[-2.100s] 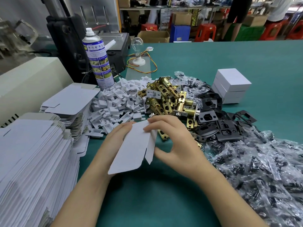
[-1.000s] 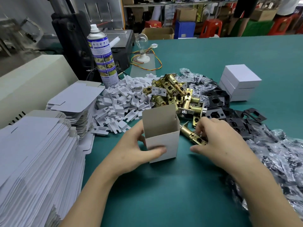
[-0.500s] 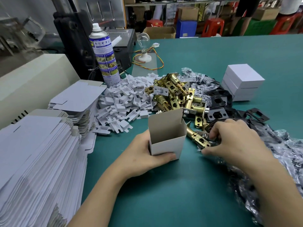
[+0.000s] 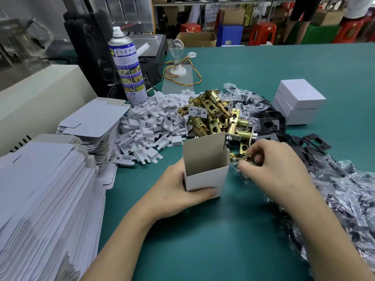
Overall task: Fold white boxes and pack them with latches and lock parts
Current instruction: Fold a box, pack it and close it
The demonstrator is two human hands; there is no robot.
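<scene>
Packing step: the left hand (image 4: 178, 191) grips the open box (image 4: 205, 175), the right hand (image 4: 272, 165) pinches a brass latch (image 4: 239, 157), which next needs lowering inside.

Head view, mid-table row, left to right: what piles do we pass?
Flat box blanks → white plastic inserts → brass latches → closed white boxes.

Factory packing bench: stacked flat cartons (image 4: 40, 189), heaped brass latches (image 4: 215, 116).
</scene>
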